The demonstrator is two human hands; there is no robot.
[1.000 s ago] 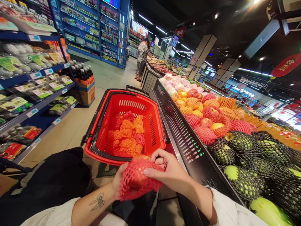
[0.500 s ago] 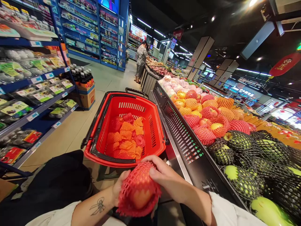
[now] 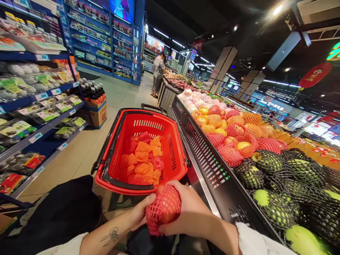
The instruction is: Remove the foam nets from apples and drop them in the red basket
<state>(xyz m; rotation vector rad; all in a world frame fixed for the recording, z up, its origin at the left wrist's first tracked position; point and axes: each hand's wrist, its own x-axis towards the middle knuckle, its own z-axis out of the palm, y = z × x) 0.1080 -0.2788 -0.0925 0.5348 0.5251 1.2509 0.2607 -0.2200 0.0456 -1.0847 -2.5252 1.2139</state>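
Note:
An apple in a red foam net [image 3: 162, 209] is held between my two hands, low in the middle of the view. My left hand [image 3: 140, 212] grips its left side, fingers partly hidden behind it. My right hand [image 3: 190, 209] wraps its right side, with the thumb low on the net. Just beyond stands a red shopping basket [image 3: 174, 132] with a black handle frame. Inside it lie several orange and red foam nets [image 3: 145, 156]; whether they hold anything I cannot tell.
To the right, a black-sided display holds netted apples [image 3: 236, 129] and green fruit in black nets [image 3: 276, 202]. Shelves of packaged goods [image 3: 42, 95] line the left, with bottles in a carton [image 3: 92, 95] beyond. A person [image 3: 158, 74] stands at a far stand.
The netted apple has been turned in my hands and sits slightly farther right. My right hand has shifted round its side, its thumb now lower. My view has tilted slightly.

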